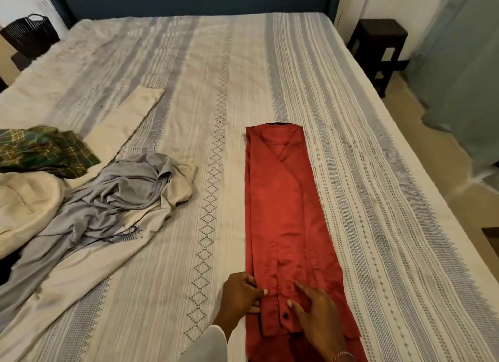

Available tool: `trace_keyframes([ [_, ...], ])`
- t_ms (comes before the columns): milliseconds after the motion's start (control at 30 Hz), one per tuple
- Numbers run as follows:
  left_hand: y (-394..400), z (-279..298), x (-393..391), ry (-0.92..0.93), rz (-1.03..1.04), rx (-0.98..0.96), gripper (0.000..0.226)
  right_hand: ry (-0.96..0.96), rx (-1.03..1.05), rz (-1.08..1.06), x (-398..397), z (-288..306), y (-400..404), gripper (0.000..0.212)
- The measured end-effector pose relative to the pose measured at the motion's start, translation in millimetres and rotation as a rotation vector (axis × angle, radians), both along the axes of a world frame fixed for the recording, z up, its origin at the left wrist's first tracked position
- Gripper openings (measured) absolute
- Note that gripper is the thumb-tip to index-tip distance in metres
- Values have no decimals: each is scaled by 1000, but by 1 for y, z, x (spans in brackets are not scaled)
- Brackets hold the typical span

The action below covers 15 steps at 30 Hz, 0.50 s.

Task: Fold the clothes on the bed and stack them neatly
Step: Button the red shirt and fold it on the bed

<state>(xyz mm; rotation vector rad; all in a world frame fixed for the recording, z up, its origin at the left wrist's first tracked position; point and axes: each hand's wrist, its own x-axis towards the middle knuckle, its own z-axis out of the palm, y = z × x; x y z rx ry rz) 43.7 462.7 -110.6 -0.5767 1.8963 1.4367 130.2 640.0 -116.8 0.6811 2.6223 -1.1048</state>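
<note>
My left hand (241, 294) pinches the near hem of the red shirt (283, 213), folded into a long strip on the bed (216, 78); my right hand (316, 310) presses it flat, fingers spread; next, folding it lengthwise

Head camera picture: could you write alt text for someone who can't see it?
Two hands work the near end of a red shirt folded into a long strip on a striped bed: the left hand pinches its edge, the right hand rests on it. Unfolded grey, cream and green plaid clothes lie heaped at left.
</note>
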Motion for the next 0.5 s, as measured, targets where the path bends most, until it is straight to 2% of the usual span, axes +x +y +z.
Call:
trace_keyframes([
  [67,0,0,1,60,-38,-92,30,-48,56,47,1,-1,2,53],
  [167,-2,1,6,284,-194,-445,42,30,212,-47,0,4,11,43],
  [233,-2,2,13,373,-186,-574,56,3,329,-177,1,7,26,51],
  [267,-1,1,15,380,-163,-586,61,-69,296,-260,1,11,34,61],
  [367,1,-2,20,196,-157,-507,73,-241,46,-401,5,12,57,79],
  [500,-3,-4,22,-134,-46,-146,84,-354,-304,-401,13,-3,80,82],
])
